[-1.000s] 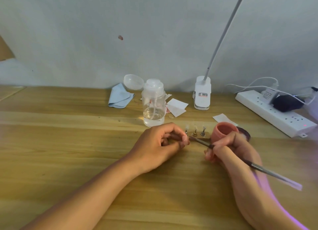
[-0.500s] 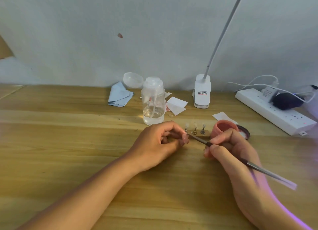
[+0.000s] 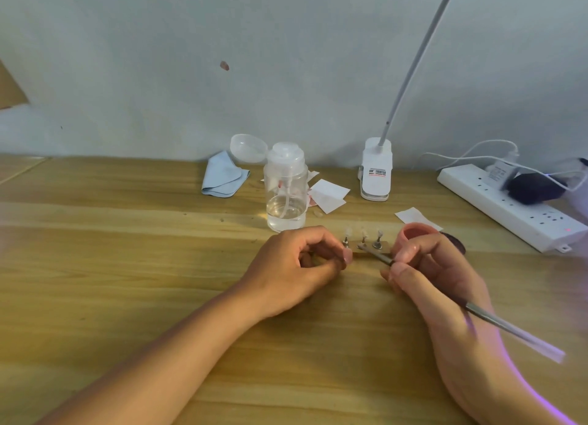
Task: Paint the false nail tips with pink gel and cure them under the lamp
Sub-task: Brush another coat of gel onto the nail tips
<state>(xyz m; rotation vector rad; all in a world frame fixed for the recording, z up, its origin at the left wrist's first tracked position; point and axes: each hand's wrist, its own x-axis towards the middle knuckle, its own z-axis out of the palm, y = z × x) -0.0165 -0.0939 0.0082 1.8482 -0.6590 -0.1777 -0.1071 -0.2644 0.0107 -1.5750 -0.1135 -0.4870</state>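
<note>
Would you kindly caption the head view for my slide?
Right hand holds a brush at the nail tips; left hand grips their stand.

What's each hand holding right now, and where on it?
Right hand pinches the brush near its bristle end. Left hand curls against the nail stand, left end; grip unclear.

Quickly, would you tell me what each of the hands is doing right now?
Left hand: apparently pinching the nail stand's end.
Right hand: holding the brush.
</note>
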